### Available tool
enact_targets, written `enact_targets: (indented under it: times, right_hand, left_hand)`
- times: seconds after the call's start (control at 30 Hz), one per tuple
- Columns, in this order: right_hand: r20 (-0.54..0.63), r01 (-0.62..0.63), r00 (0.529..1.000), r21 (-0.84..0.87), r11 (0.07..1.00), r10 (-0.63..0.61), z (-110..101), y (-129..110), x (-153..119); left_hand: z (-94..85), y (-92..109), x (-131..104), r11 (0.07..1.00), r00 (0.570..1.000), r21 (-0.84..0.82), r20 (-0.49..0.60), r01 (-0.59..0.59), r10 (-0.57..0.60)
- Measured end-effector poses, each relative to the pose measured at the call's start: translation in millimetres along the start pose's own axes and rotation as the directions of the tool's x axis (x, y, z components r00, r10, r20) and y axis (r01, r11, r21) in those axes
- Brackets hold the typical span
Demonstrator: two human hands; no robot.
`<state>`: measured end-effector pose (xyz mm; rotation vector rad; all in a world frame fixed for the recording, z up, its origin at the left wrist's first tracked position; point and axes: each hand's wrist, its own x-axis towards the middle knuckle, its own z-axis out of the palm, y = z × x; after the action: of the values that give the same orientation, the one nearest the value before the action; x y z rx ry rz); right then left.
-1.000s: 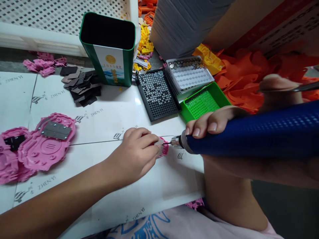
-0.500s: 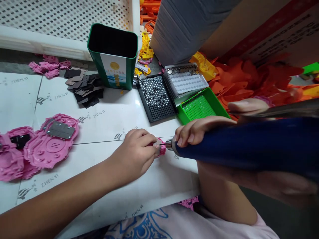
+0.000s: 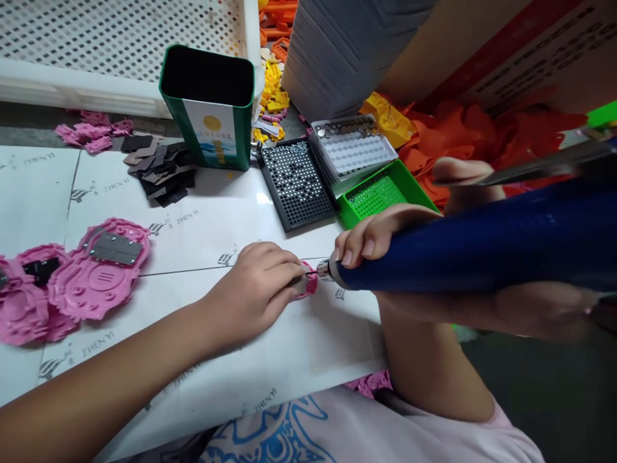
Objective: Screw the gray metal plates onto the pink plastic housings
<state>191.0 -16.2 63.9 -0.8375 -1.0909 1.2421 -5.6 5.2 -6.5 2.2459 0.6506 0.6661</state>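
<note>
My left hand (image 3: pixel 260 280) is closed on a small pink plastic part (image 3: pixel 310 283) and presses it to the white table; the fingers cover much of it, and a bit of grey plate shows on top. Wrapped around a blue electric screwdriver (image 3: pixel 457 238) is my right hand (image 3: pixel 369 241). The tool points left, its thin bit on the pink part beside my left fingertips. Larger pink plastic shells (image 3: pixel 99 276) lie to the left, one with a grey plate screwed on. Behind my hands stands a black tray (image 3: pixel 299 186) of small screws.
A green box (image 3: pixel 390 193) and a white tray (image 3: pixel 354 145) sit by the screws. At the back are a tall green tin (image 3: pixel 207 109), dark flat plates (image 3: pixel 161 170) and a white crate (image 3: pixel 120 90). Orange parts (image 3: pixel 448 141) lie near a cardboard box (image 3: pixel 463 45) on the right.
The screwdriver's body has tilted, its rear end rising in view, with the bit still at the pink part. The whole view has shifted slightly. Both hands keep their hold.
</note>
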Motion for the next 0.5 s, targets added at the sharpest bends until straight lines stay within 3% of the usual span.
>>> enact_targets:
  times: [0.13, 0.3, 0.5]
  right_hand:
    - [-0.019, -0.028, 0.999, -0.022, 0.999, 0.027, 2.0, -2.3, -1.0]
    - [-0.054, -0.056, 0.997, -0.047, 0.997, 0.053, 4.7, -8.6, 1.8]
    - [-0.076, -0.071, 0.995, -0.076, 0.995, 0.066, 5.2, -8.2, 1.6]
  left_hand:
    - [2.4, 2.7, 0.8, 1.0, 1.0, 0.015, -0.009, 0.024, -0.024]
    - [10.5, 8.8, 3.8, 0.968, 0.991, 0.214, -0.044, 0.13, -0.123]
    - [16.1, 12.9, 6.7, 0.944, 0.988, 0.295, -0.084, 0.149, -0.13]
